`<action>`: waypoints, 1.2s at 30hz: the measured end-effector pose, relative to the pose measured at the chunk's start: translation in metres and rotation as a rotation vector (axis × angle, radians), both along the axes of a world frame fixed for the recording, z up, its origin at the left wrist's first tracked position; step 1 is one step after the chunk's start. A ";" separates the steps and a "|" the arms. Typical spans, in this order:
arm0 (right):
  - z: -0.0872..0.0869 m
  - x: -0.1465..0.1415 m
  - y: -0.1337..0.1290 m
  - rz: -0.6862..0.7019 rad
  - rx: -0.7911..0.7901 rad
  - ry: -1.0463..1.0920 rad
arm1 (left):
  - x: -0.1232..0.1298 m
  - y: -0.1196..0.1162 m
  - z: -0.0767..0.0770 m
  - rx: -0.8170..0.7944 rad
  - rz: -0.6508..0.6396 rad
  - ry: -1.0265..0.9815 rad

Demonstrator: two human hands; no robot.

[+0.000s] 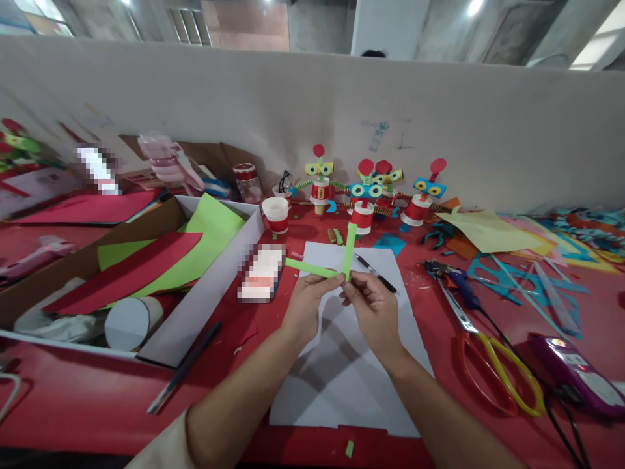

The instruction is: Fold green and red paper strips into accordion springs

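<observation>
Two green paper strips meet at a corner, one pointing away from me and the other out to the left. My left hand pinches them near that corner. From the other side, my right hand closes its thumb and fingers on the same joint. Both hands are above a white sheet of paper on the red table. Just beyond my right hand, a black pen lies on the sheet. Whether the strips are glued together is hidden by my fingertips.
Paper-cup figures stand at the back beside stacked paper cups. On the left is a box of coloured paper. Scissors, a glue gun, blue stencils and a purple device lie on the right.
</observation>
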State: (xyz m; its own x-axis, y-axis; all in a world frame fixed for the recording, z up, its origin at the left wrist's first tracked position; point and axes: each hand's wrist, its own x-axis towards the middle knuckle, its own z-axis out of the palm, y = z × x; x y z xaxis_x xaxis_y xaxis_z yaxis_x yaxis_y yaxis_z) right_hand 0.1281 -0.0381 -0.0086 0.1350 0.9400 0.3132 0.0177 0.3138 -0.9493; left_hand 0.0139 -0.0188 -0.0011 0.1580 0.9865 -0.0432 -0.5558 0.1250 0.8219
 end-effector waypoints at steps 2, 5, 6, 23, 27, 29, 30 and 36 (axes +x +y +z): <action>0.001 0.000 -0.001 -0.019 -0.002 -0.001 | 0.001 -0.001 0.001 -0.006 0.017 0.020; 0.000 -0.001 -0.001 -0.031 0.001 -0.003 | 0.002 -0.002 0.003 -0.005 0.029 0.035; -0.001 0.000 -0.001 -0.031 0.003 0.002 | 0.002 -0.003 0.003 0.001 0.024 0.033; -0.003 0.003 0.006 0.108 -0.111 0.241 | 0.003 -0.002 0.003 -0.002 0.049 0.067; -0.006 0.003 0.010 0.089 -0.147 0.275 | 0.004 -0.005 0.008 0.027 0.065 0.121; -0.006 0.003 0.011 0.088 -0.165 0.268 | 0.005 -0.006 0.010 0.031 0.066 0.132; -0.005 0.002 0.011 0.081 -0.172 0.264 | 0.005 -0.006 0.010 0.034 0.069 0.137; -0.002 0.003 0.012 0.042 -0.180 0.265 | 0.005 -0.007 0.007 0.072 0.071 0.141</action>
State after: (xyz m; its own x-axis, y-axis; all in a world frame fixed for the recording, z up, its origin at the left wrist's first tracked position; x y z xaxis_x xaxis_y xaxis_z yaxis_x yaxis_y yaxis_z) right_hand 0.1307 -0.0261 -0.0107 0.1490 0.9837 0.1005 -0.2468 0.1354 -0.9596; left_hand 0.0185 -0.0255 0.0062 0.0853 0.9963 0.0112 -0.4394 0.0275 0.8979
